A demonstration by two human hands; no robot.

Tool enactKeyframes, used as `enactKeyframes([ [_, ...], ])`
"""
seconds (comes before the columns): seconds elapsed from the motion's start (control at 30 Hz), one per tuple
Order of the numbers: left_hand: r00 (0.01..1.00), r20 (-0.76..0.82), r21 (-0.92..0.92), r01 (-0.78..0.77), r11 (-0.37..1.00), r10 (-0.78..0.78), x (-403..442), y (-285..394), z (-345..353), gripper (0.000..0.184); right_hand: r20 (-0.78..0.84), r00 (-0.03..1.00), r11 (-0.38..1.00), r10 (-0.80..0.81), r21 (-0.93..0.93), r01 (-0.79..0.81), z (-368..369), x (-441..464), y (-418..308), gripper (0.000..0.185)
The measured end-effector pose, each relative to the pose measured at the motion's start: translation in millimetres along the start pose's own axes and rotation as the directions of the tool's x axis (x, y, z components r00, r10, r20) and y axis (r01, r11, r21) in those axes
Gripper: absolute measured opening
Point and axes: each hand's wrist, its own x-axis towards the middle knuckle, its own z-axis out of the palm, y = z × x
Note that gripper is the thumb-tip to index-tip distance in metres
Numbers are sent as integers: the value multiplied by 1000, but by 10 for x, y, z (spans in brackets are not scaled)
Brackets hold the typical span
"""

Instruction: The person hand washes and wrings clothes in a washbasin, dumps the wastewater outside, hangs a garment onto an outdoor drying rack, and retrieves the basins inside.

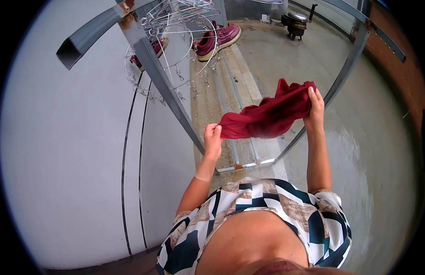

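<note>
A dark red piece of cloth (272, 114), perhaps a garment, is stretched in the air between my two hands. My left hand (213, 140) pinches its lower left end, thumb on top. At the upper right end, my right hand (314, 107) grips the fabric with the thumb pressed over it. The middle of the cloth is bunched and folded, so its exact shape cannot be made out. Ahead and to the left, wire hangers (178, 18) and a round clip hanger (194, 50) hang from the metal rack.
The grey metal frame (162, 85) of the rack rises on both sides, with a low crossbar (249, 165) near me. Dark red shoes (224, 40) are beyond the hangers. A small stove (296, 25) stands on the wet floor (331, 183). A white wall (70, 151) borders the left.
</note>
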Motion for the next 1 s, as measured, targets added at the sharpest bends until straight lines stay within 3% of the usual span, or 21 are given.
enactKeyframes([
  [0.07,996,83,264,-10,965,-12,3,-25,16,25,72,996,998,58,13,-59,-52,148,135,9],
  [0.1,991,129,399,-21,917,-33,-18,60,22,33,55,992,992,113,-65,-109,4,202,198,7],
  [0.17,963,270,349,-81,934,-17,-92,87,201,55,104,974,979,202,-14,-202,-30,318,318,7],
  [0.2,938,346,446,-185,875,22,-64,31,188,71,134,967,973,218,47,-225,150,256,279,8],
  [0.3,841,511,610,-500,614,177,-105,-51,499,68,124,964,948,237,188,-257,576,86,148,9],
  [0.4,810,585,558,-443,702,46,-211,277,837,45,232,940,931,250,207,-299,743,93,234,10],
  [0.43,834,545,590,-454,668,85,-145,262,827,37,261,934,931,243,209,-300,742,138,251,10],
  [0.5,860,484,643,-476,600,163,-22,255,819,23,154,964,946,217,210,-246,653,257,212,12],
  [0.53,861,465,574,-470,670,206,20,269,781,16,100,974,953,204,206,-221,575,326,189,13],
  [0.57,869,427,609,-481,631,250,21,399,796,15,63,974,953,218,203,-226,462,406,198,14],
  [0.63,837,405,479,-537,694,368,196,466,746,15,-9,969,950,247,200,-241,129,595,323,16],
  [0.67,858,364,412,-496,764,361,226,561,787,15,13,955,940,297,172,-295,-132,704,462,22],
  [0.77,895,293,189,-398,897,335,227,999,914,18,26,895,879,445,179,-443,-15,545,378,22],
  [0.83,873,369,193,-408,892,319,336,1092,866,18,42,880,862,474,179,-473,8,549,390,19],
  [0.93,881,345,304,-431,849,323,407,1117,870,17,33,868,850,496,184,-493,-34,560,343,12],
  [1.0,895,294,117,-382,917,335,373,1215,903,18,21,901,898,433,81,-433,-213,617,392,11],
])
